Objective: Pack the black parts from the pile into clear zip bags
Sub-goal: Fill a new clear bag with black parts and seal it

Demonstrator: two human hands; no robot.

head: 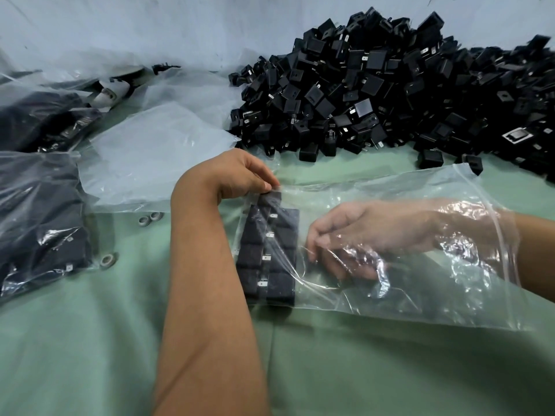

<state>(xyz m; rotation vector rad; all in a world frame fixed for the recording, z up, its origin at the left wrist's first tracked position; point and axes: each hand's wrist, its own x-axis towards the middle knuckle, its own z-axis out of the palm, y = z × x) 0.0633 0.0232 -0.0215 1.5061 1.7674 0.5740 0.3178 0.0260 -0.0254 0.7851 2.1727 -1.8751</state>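
A clear bag (405,259) lies flat on the green table (90,340), its zip mouth toward the right. The right hand (360,235) is inside it, reaching in through the mouth up to the wrist, so it shows only through the plastic. Its fingers are curled downward near the packed parts, but the film's glare hides the tips; I cannot tell whether they hold anything.

At the bag's closed left end, black parts (267,253) sit packed in two neat columns, small metal tabs showing between them. The left hand (240,172) pinches the far left corner of the bag, thumb and fingertips pressed together on the plastic just above the top part in the stack. Its forearm crosses the table from the near edge.

Behind the bag, the pile (390,91) of loose black parts heaps up against the pale back wall (150,22), a few strays lying just beside the bag's far edge.

To the left, filled bags (39,223) of black parts lie stacked, with empty bags (156,151) spread beside them. Some small grey rings (150,219) rest on the table near the filled bags.
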